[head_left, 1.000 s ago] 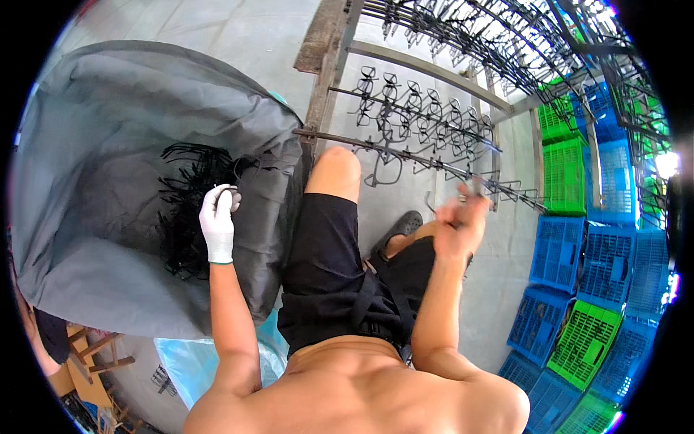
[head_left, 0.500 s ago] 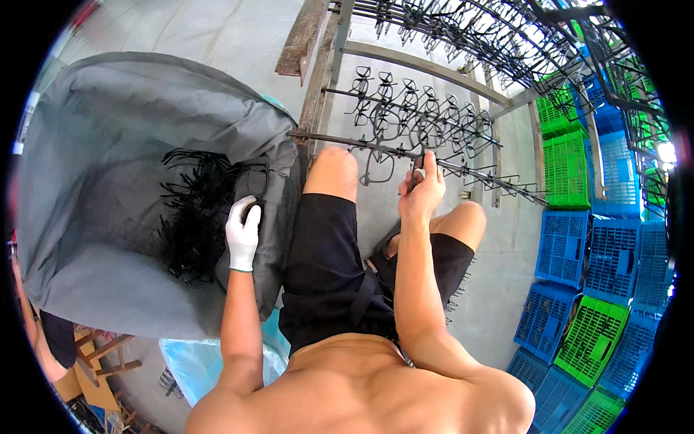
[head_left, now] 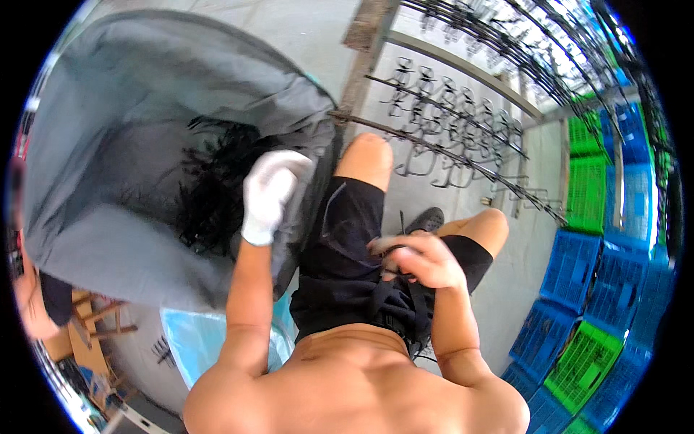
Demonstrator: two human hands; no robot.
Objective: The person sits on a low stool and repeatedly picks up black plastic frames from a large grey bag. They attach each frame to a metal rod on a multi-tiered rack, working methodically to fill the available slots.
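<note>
My left hand (head_left: 273, 194), in a white glove, is raised over the right edge of a large grey cloth bag (head_left: 94, 239). Motion smears its fingers, so what it may hold does not show. Inside the bag beside it lies a tangled heap of thin black pieces (head_left: 210, 195). My right hand (head_left: 423, 262) is bare and hovers above my lap. Its fingers are curled towards the thumb, with a small dark thing between them, too blurred to name. Beyond my knees, black pieces shaped like eyeglass frames (head_left: 417, 160) hang from a dark rod (head_left: 463, 160).
A metal rack (head_left: 463, 59) with more hanging black pieces fills the far right. Blue crates (head_left: 571, 264) and green crates (head_left: 584, 354) are stacked along the right side. Clear bluish plastic (head_left: 189, 340) lies below the bag. At lower left is a wooden stool (head_left: 108, 322).
My right hand has left the rod and come back to my lap. My left hand has moved up and right, and the dark piece in it no longer shows. The whole view has shifted.
</note>
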